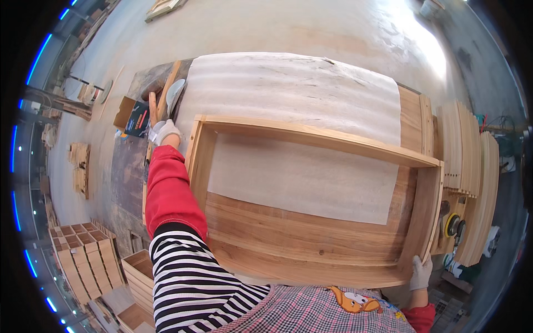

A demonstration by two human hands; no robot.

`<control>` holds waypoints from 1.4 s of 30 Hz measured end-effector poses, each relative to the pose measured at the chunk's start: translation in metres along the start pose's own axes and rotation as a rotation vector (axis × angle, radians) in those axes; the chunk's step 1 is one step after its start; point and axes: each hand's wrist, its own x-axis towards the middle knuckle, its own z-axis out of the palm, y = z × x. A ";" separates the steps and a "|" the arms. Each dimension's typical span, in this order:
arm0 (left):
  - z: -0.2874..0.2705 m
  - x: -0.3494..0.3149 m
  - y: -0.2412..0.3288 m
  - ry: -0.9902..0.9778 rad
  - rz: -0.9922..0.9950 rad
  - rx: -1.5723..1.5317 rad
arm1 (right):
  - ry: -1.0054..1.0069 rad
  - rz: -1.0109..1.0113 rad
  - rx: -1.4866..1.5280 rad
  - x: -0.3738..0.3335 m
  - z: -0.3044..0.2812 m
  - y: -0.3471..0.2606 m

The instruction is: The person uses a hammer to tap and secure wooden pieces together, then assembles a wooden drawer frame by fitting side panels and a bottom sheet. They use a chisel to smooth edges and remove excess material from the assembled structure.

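Note:
A long rectangular wooden frame (316, 139), like an open drawer box, lies across the bench in front of me. My right hand (421, 273), in a pale glove, grips its near right corner. My left hand (167, 133), gloved too, reaches past the frame's far left corner to the bench's left side. Its fingers look curled in beside a wooden handle (152, 108) and a grey disc-shaped piece (175, 95); what they hold, if anything, is hidden. Under the frame lie a white sheet (300, 177) and brown boards (288, 233).
An open cardboard box (125, 114) stands at the bench's left end. Stacked wooden boards (472, 166) and a yellow-rimmed round sander (452, 225) are on the right. Wooden boxes (83, 261) are stacked at the lower left.

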 end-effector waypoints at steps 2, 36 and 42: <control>-0.001 0.006 -0.009 0.055 0.142 0.189 | -0.032 0.041 -0.006 0.000 -0.003 -0.004; -0.051 -0.073 -0.060 -0.055 0.676 -0.955 | -0.015 -0.116 -0.116 -0.003 0.008 -0.017; -0.054 -0.209 -0.109 -0.415 0.661 -0.782 | -0.046 -0.210 -0.492 -0.001 0.004 -0.034</control>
